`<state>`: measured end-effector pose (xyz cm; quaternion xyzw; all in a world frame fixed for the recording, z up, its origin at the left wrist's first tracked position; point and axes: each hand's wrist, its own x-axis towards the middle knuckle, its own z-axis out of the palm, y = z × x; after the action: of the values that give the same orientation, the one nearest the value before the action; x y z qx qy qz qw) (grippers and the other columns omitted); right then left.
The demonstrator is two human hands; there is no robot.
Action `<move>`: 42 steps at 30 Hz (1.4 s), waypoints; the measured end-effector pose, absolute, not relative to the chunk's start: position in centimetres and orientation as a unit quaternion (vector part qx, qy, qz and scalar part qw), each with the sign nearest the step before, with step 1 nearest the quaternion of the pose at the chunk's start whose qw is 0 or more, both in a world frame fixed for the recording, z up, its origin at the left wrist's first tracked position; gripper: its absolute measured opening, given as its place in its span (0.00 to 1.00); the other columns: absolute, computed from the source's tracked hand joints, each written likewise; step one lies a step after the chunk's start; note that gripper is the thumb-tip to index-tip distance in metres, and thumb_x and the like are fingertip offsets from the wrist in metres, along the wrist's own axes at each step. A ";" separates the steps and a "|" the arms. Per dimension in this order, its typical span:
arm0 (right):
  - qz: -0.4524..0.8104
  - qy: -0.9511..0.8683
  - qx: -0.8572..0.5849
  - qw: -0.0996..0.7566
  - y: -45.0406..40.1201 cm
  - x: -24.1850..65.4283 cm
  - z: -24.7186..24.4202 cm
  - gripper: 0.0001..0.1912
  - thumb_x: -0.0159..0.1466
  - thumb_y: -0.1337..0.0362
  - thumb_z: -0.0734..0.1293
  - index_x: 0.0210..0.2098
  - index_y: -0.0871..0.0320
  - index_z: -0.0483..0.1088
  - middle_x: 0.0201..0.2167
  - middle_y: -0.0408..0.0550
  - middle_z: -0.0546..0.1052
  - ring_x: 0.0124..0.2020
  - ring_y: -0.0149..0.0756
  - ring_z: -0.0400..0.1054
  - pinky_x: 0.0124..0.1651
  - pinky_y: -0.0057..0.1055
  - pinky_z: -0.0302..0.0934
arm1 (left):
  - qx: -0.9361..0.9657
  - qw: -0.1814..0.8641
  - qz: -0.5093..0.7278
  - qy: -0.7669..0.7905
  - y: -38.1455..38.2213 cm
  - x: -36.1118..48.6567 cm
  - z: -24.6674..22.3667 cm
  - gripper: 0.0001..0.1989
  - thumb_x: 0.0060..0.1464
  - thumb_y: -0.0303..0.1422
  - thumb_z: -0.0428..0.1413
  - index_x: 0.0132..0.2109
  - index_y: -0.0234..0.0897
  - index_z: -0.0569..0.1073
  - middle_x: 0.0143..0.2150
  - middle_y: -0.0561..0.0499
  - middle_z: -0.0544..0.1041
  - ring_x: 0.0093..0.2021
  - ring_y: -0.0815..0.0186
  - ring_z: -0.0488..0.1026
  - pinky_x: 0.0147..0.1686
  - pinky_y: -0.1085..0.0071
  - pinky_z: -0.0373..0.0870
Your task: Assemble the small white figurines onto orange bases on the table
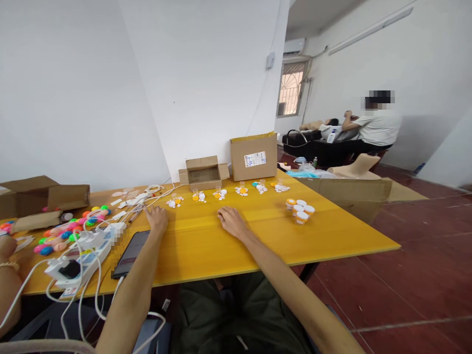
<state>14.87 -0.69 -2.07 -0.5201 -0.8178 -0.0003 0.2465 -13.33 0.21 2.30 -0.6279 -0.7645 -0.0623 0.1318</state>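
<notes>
My left hand rests on the yellow table, just left of the first small pile of parts. Its fingers are apart and nothing shows in them. Near the table's middle lies my right hand, palm down with fingers slightly curled and nothing visible in it. Several piles of white and orange parts, one with a teal piece, form a row beyond my hands. To the right of my right hand stands a group of small white-lidded cups with orange bands.
A phone lies under my left forearm, beside a power strip with white cables. Colourful balls and another person's arm are at left. Open box and closed carton stand behind. A person sits far right.
</notes>
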 end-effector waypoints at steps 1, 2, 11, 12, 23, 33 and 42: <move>-0.012 -0.818 -0.522 0.241 -0.7 14.8 -2.1 0.11 0.69 0.69 0.60 0.42 0.54 0.74 0.44 0.51 0.78 0.48 0.39 0.70 0.50 0.33 0.60 | -0.626 0.146 -0.048 -0.765 0.2 -13.3 2.3 0.22 0.54 0.21 0.43 0.44 0.31 0.80 0.49 0.30 0.79 0.61 0.41 0.67 0.62 0.30 0.46; -0.025 -0.819 -0.522 0.235 -0.8 14.7 -2.1 0.12 0.69 0.69 0.60 0.42 0.54 0.74 0.44 0.52 0.78 0.48 0.40 0.70 0.50 0.33 0.59 | -0.622 0.164 -0.032 -0.765 0.2 -13.3 2.3 0.22 0.54 0.21 0.43 0.44 0.31 0.80 0.48 0.31 0.79 0.60 0.42 0.68 0.62 0.32 0.47; -0.114 -0.835 -0.509 0.174 -1.5 14.0 -2.1 0.12 0.68 0.71 0.60 0.44 0.56 0.74 0.43 0.54 0.77 0.47 0.41 0.68 0.51 0.35 0.58 | -0.652 0.214 -0.039 -0.726 0.3 -12.1 1.8 0.22 0.55 0.22 0.43 0.44 0.33 0.81 0.47 0.33 0.79 0.56 0.46 0.69 0.60 0.42 0.54; -0.115 -0.837 -0.508 0.170 -1.5 14.1 -2.1 0.12 0.68 0.72 0.60 0.44 0.56 0.74 0.43 0.54 0.77 0.47 0.41 0.68 0.51 0.35 0.58 | -0.659 0.213 -0.052 -0.719 0.3 -11.6 1.7 0.22 0.55 0.22 0.43 0.45 0.33 0.81 0.48 0.33 0.78 0.57 0.46 0.68 0.59 0.43 0.55; -0.076 -0.823 -0.511 0.238 -2.0 19.2 -3.2 0.13 0.71 0.62 0.59 0.44 0.54 0.75 0.45 0.56 0.76 0.49 0.46 0.66 0.57 0.45 0.57 | -0.729 0.137 -0.158 -0.652 0.3 -6.4 0.6 0.20 0.55 0.23 0.46 0.49 0.35 0.78 0.55 0.33 0.74 0.60 0.42 0.65 0.58 0.47 0.59; -0.167 -0.679 -0.679 0.224 -0.3 32.6 0.0 0.13 0.68 0.64 0.60 0.47 0.60 0.73 0.45 0.64 0.76 0.54 0.58 0.62 0.58 0.56 0.50 | -0.774 0.085 -0.152 -0.608 0.6 -3.4 -0.3 0.16 0.61 0.25 0.45 0.47 0.36 0.77 0.48 0.38 0.77 0.53 0.53 0.73 0.54 0.61 0.66; -0.153 -0.692 -0.689 0.151 0.2 34.5 0.0 0.13 0.64 0.74 0.60 0.38 0.58 0.75 0.38 0.64 0.79 0.48 0.56 0.68 0.55 0.54 0.52 | -0.788 0.035 -0.212 -0.577 0.5 -4.0 -1.1 0.13 0.62 0.28 0.47 0.43 0.41 0.77 0.45 0.44 0.77 0.51 0.57 0.73 0.55 0.62 0.67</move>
<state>34.49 0.16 0.03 -0.6892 -0.6920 -0.1527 0.1509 -4.03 0.49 -1.15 -0.7881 -0.5770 -0.2115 0.0353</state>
